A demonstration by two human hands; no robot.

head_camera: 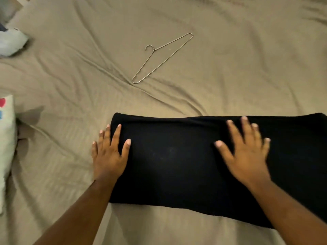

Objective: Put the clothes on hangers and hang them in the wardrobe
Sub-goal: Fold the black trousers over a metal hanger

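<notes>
Nothing grasped. Left hand (109, 154) spread flat, fingers straight, straddling the left end of the black garment (177, 165), thumb and forefinger on the cloth, outer fingers on the bedsheet (70, 76). Right hand (247, 156) likewise flat and unclenched, pressing the cloth further to the right. Garment folded into a long band on the near part of the bed, long axis left to right, right end out of frame; matte, soft, probably a knit. Beyond it, well apart: thin wire hanger (159, 59), flat on the sheet, long bar slanting from lower left to upper right, hook to the left. Lies ahead between the hands, somewhat nearer the left, so likely a left-hand reach. Sheet khaki, rumpled in long creases. At the left edge, pale clothing (12, 43) and white printed fabric (6, 138).
</notes>
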